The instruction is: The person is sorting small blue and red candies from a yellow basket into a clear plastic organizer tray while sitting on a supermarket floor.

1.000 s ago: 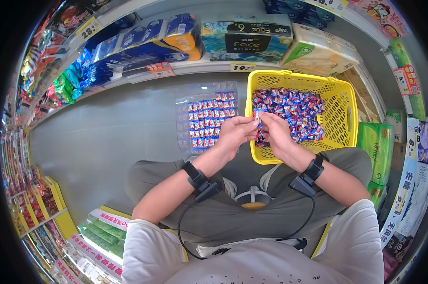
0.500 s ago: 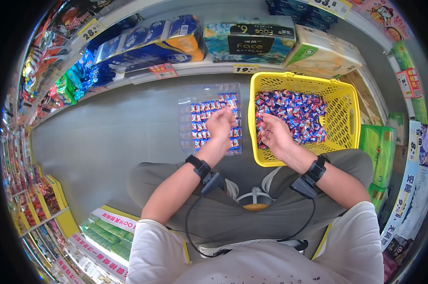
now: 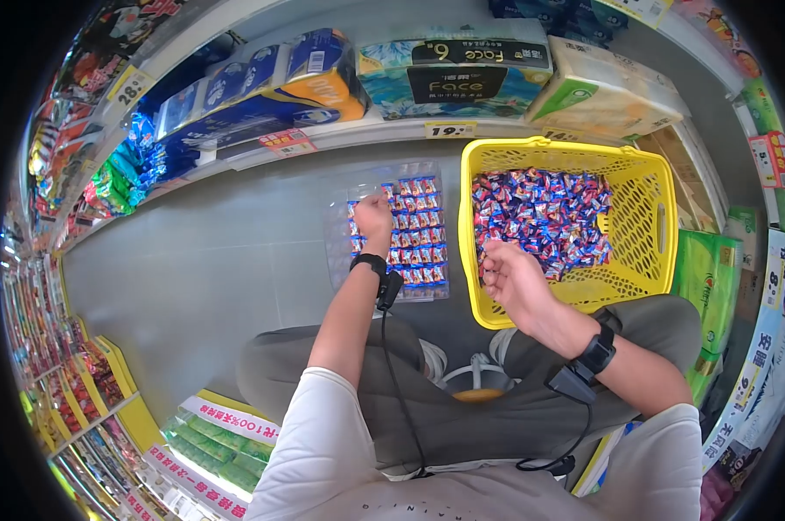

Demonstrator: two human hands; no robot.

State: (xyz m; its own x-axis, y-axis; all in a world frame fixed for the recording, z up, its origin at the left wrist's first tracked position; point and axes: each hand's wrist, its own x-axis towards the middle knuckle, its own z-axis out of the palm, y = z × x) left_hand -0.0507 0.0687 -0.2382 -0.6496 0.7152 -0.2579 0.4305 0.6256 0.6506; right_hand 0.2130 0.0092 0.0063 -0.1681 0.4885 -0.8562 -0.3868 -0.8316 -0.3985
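Note:
A clear plastic tray [image 3: 440, 234] on the floor holds rows of small wrapped candies [image 3: 423, 256] in blue, red and white. Over the tray's upper left part is my left hand [image 3: 373, 215], its fingers curled in; what they hold, if anything, is hidden. Right of the tray stands a yellow basket [image 3: 661, 234] with a loose heap of the same candies [image 3: 544, 213]. My right hand [image 3: 515, 280] is at the basket's left front rim, palm partly up, thumb and fingertips bent together; whatever is between them is too small to tell.
Shelves with tissue packs [image 3: 453, 74] run along the back above the floor [image 3: 210, 252]. Green packs [image 3: 700, 286] stand right of the basket. Snack racks are at the left, and a box of green packs [image 3: 219, 443] is at the lower left. My crossed legs are in front.
My left hand has moved left across the tray, uncovering candies on its right side. My right hand remains by the basket's left rim, slightly lower in view. The whole view has shifted a little.

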